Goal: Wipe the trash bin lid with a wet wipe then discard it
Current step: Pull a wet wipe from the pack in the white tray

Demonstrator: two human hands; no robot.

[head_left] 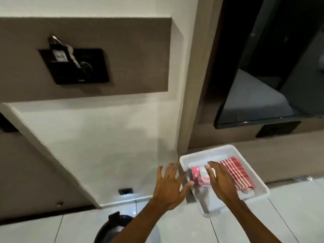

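A white tray [249,153] sits at the lower right and holds a red-and-white wet wipe pack [199,178] and a red-and-white striped cloth [238,174]. My right hand [220,181] lies over the pack, fingertips touching its white flap. My left hand [169,186] hovers just left of the tray with fingers spread, its thumb at the tray's near-left rim beside the pack. The dark trash bin lid [112,227] shows at the bottom edge, partly hidden by my left forearm.
A white wall with brown panels fills the view ahead. A black wall holder [75,67] with keys hangs at the upper left. A dark glass panel [263,67] stands at the right. Light floor tiles [43,230] lie below.
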